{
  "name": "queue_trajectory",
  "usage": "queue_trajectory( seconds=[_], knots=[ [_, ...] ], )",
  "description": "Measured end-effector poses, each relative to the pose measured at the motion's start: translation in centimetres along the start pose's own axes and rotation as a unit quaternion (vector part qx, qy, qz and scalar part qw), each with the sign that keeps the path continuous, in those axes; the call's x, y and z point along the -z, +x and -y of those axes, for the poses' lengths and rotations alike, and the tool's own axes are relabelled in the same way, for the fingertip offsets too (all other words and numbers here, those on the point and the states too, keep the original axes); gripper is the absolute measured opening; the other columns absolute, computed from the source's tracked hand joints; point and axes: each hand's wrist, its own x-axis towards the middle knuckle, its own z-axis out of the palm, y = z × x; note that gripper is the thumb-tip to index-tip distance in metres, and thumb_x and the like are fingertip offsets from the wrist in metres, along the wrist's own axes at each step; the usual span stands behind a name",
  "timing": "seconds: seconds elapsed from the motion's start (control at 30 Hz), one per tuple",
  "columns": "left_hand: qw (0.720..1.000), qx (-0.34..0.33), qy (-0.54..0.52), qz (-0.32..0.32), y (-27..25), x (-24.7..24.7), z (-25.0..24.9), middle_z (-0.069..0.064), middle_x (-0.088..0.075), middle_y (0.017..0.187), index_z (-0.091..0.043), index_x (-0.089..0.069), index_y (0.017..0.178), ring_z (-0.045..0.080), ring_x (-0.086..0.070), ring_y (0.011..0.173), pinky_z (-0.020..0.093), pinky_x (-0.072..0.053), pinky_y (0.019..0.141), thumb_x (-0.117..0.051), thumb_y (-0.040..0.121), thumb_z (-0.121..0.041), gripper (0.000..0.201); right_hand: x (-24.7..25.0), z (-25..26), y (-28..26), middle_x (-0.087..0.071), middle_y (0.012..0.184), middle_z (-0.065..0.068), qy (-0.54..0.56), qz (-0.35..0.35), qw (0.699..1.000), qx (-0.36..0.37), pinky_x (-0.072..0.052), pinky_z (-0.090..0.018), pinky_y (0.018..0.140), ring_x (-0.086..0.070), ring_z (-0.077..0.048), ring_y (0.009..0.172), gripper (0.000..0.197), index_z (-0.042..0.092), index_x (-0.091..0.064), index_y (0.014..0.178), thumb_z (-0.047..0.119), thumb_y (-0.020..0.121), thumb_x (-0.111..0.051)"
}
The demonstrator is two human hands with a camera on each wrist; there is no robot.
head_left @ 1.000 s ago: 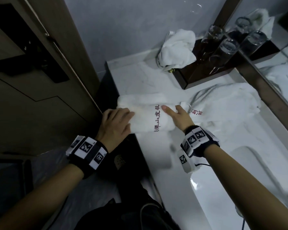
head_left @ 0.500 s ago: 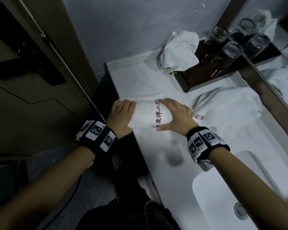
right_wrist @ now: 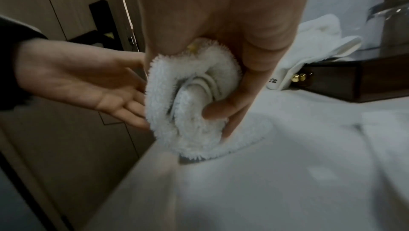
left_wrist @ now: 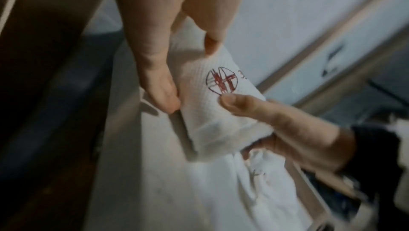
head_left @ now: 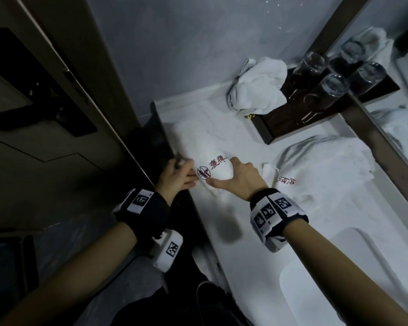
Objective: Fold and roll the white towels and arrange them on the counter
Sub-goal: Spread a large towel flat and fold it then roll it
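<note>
The rolled towel [head_left: 216, 169], gripped by the right hand [head_left: 242, 181] and steadied by the flat-fingered left hand [head_left: 174, 178], should be kept tight.

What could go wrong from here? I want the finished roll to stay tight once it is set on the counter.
1. The rolled towel sits at the counter's front-left edge, partly past it; it may drop to the floor if released.
2. Only the right hand curls round it; the left hand has straight fingers against its end, so the spiral could loosen.
3. An unfolded towel lies close beside, and could snag.
</note>
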Motion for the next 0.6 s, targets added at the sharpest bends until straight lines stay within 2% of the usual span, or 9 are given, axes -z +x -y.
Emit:
queue_trajectory(
  seconds=[0.07,0.13,0.23,0.3,0.4,0.43,0.5,0.53,0.6],
  knots=[
    [0.997,0.033,-0.036,0.057,0.0,-0.6,0.1,0.005,-0.068,0.097,-0.017,-0.058,0.109,0.014,-0.069,0.073,0.026,-0.055,0.058,-0.061,0.084,-0.032,0.030,-0.5,1.3,-0.6,-0.061,0.098,-0.013,0.054,0.031,0.998,-0.017,-0.051,-0.036,0.070,-0.064,-0.031,0.087,0.074,0.009,-0.048,0.105,0.069,0.064,-0.065],
    [0.995,0.048,-0.053,0.074,0.3,-0.7,0.0,0.002,-0.071,0.106,-0.019,-0.057,0.116,0.017,-0.069,0.088,0.027,-0.054,0.061,-0.073,0.073,-0.036,0.049,-0.8,2.3,-0.9,-0.059,0.087,-0.005,0.123,0.054,0.991,-0.019,-0.056,-0.033,0.062,-0.068,-0.023,0.071,0.067,0.012,-0.048,0.098,0.067,0.065,-0.065],
    [0.992,0.052,-0.074,0.090,0.8,-0.5,-0.5,0.003,-0.072,0.107,-0.021,-0.060,0.115,0.020,-0.069,0.095,0.028,-0.055,0.065,-0.079,0.066,-0.033,0.054,-0.4,2.3,-0.6,-0.060,0.080,0.000,0.201,0.087,0.976,0.000,-0.049,-0.022,0.045,-0.066,-0.012,0.050,0.053,0.018,-0.049,0.087,0.062,0.066,-0.068],
    [0.988,0.053,-0.110,0.093,1.1,-0.6,-0.9,0.009,-0.070,0.111,-0.019,-0.054,0.120,0.025,-0.068,0.098,0.034,-0.056,0.072,-0.080,0.061,-0.030,0.066,0.3,1.9,0.0,-0.060,0.075,0.000,0.256,0.118,0.959,0.020,-0.045,-0.017,0.042,-0.065,-0.010,0.046,0.046,0.018,-0.054,0.085,0.058,0.069,-0.070],
    [0.986,0.037,-0.132,0.094,1.5,-0.6,-1.9,0.016,-0.065,0.116,-0.015,-0.046,0.126,0.029,-0.067,0.100,0.040,-0.056,0.077,-0.082,0.062,-0.020,0.073,1.0,1.6,0.9,-0.061,0.071,-0.002,0.311,0.128,0.941,0.037,-0.052,-0.025,0.050,-0.067,-0.018,0.053,0.051,0.011,-0.061,0.089,0.061,0.078,-0.057],
    [0.982,0.038,-0.144,0.118,1.8,-0.5,-2.5,0.021,-0.060,0.122,-0.012,-0.042,0.130,0.033,-0.063,0.106,0.045,-0.054,0.085,-0.079,0.066,-0.017,0.074,1.3,1.5,1.3,-0.063,0.067,-0.001,0.325,0.108,0.939,0.033,-0.053,-0.026,0.052,-0.067,-0.018,0.053,0.052,0.013,-0.062,0.083,0.064,0.082,-0.049],
    [0.961,0.055,-0.183,0.198,2.3,0.0,-3.5,0.030,-0.046,0.132,-0.004,-0.030,0.137,0.043,-0.048,0.122,0.057,-0.036,0.105,-0.071,0.072,-0.013,0.078,1.9,1.2,2.4,-0.066,0.061,0.000,0.363,0.049,0.931,-0.002,-0.052,-0.023,0.053,-0.066,-0.016,0.056,0.055,0.018,-0.064,0.078,0.065,0.086,-0.037],
    [0.955,0.061,-0.188,0.221,2.6,0.4,-4.2,0.033,-0.039,0.137,-0.002,-0.028,0.138,0.045,-0.042,0.126,0.059,-0.028,0.109,-0.074,0.070,-0.014,0.083,2.3,1.1,3.1,-0.070,0.069,0.000,0.375,0.022,0.927,-0.023,-0.052,-0.021,0.057,-0.067,-0.015,0.065,0.057,0.017,-0.065,0.087,0.066,0.086,-0.036],
    [0.950,0.038,-0.151,0.270,2.8,1.3,-5.7,0.030,-0.038,0.140,-0.003,-0.032,0.137,0.042,-0.039,0.129,0.057,-0.026,0.111,-0.072,0.072,-0.013,0.077,3.1,1.1,4.8,-0.064,0.112,-0.003,0.414,0.031,0.908,-0.061,-0.052,-0.022,0.074,-0.063,-0.015,0.096,0.076,0.014,-0.047,0.127,0.071,0.078,-0.041]
  ],
)
